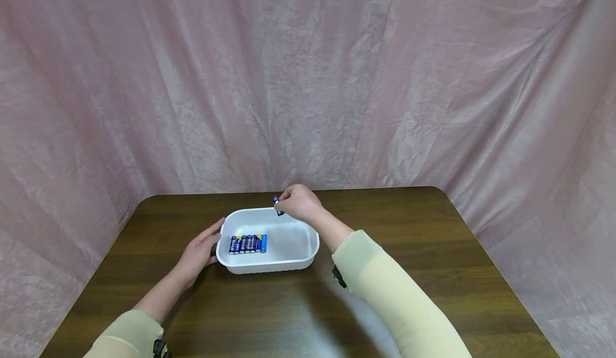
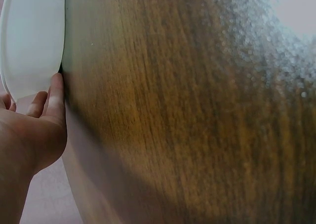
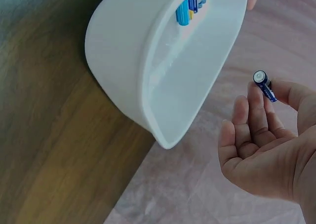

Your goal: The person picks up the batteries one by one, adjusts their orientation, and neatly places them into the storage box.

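A white plastic tray (image 1: 289,266) stands on the table in the head view. Inside it, towards the left, lies a side-by-side row of batteries (image 1: 247,244), mostly dark blue, some with yellow, one light blue at the right end. My left hand (image 1: 197,256) rests against the tray's left end, its fingers spread along the wall; the left wrist view shows the fingertips touching it. Over the tray's far rim, my right hand (image 1: 300,204) pinches a dark blue battery (image 3: 265,86) between thumb and fingertips. That battery is tilted and apart from the tray.
The brown wooden table (image 1: 433,272) extends around the tray on all sides. Its far edge is close behind the tray. A pink curtain (image 1: 308,80) hangs beyond that edge and along the sides.
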Tool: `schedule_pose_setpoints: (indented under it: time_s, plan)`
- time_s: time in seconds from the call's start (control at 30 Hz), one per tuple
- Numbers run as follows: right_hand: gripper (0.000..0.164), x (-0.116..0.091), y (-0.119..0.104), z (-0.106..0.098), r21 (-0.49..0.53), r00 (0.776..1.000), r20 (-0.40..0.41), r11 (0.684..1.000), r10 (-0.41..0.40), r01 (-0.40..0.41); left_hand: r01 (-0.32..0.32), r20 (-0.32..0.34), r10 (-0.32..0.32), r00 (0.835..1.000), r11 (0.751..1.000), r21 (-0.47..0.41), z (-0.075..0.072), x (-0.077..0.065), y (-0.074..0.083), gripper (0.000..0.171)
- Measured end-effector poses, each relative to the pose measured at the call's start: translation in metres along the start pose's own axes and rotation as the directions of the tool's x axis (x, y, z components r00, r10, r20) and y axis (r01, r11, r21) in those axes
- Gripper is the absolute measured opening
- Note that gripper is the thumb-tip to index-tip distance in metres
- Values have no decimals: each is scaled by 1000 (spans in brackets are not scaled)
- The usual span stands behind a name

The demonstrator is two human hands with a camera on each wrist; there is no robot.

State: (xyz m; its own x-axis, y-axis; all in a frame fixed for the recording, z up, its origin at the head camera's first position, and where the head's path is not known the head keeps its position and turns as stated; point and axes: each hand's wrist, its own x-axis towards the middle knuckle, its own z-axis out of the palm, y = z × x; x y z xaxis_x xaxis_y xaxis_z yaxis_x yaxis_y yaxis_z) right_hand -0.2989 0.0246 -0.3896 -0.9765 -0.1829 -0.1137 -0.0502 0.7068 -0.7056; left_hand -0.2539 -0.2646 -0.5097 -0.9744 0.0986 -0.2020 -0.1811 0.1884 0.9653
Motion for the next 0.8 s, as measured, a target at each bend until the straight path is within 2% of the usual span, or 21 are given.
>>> schedule_pose_setpoints:
  time_s: [0.23, 0.57, 0.8]
  plan:
    - [14, 5, -2, 15, -38, 999, 4, 998, 49, -49, 6, -1, -6, 1000, 1000, -4, 0, 1, -2, 53]
    - [18, 10, 4, 31, -93, 997, 22, 993, 75, -73, 19, -8, -19, 1000, 1000, -4, 0, 2, -3, 52]
    - [19, 9, 8, 42, -133, 994, 38, 987, 98, -92, 3, -4, -3, 1000, 1000, 2, -1, 1, -1, 53]
